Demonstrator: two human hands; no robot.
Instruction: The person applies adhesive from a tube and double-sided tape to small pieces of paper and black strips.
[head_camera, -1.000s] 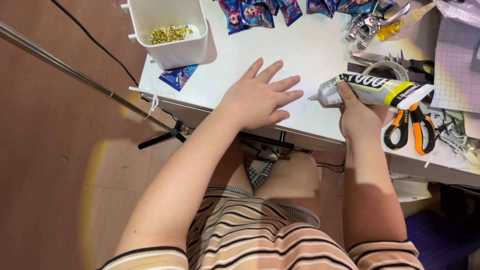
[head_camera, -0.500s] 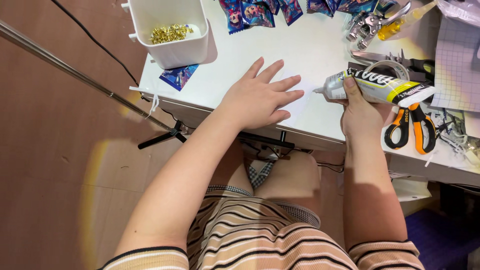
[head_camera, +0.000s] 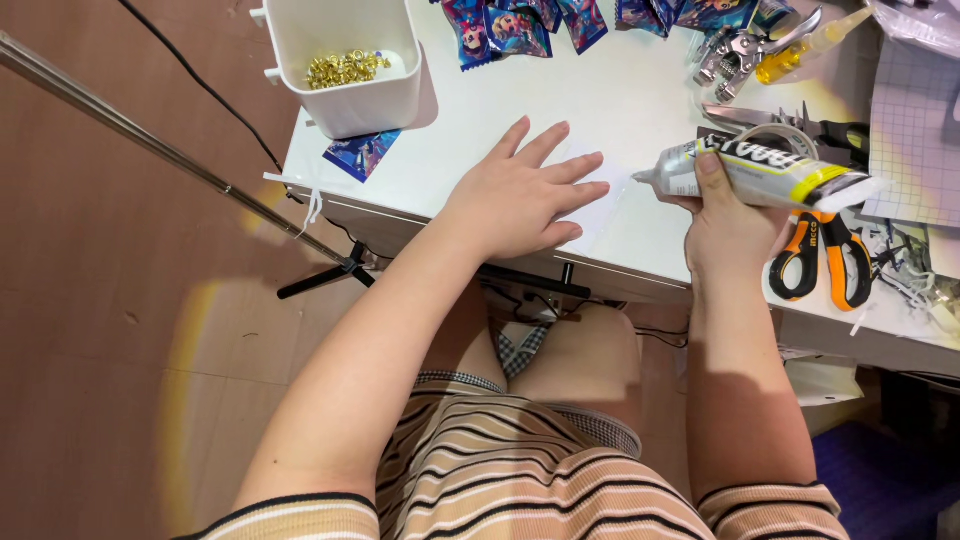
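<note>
My left hand (head_camera: 520, 195) lies flat with fingers spread on a small white sheet (head_camera: 600, 210) near the front edge of the white table (head_camera: 640, 100). My right hand (head_camera: 725, 225) grips a grey glue tube (head_camera: 760, 175) with a yellow band, held sideways with its nozzle pointing left toward the fingertips of my left hand. The nozzle tip hovers just right of the sheet, a little apart from it.
A white bin (head_camera: 350, 60) with gold eyelets stands at the table's back left, a blue packet (head_camera: 362, 153) beside it. Colourful packets (head_camera: 520, 25) line the far edge. Orange-handled scissors (head_camera: 825, 260), metal pliers (head_camera: 745, 45), a yellow bottle (head_camera: 800, 50) and a grid mat (head_camera: 915, 130) lie at right. A tripod leg (head_camera: 150, 140) crosses the floor.
My right hand has drawn the glue tube slightly right, away from my left hand's fingertips. The left hand has stayed flat on the sheet.
</note>
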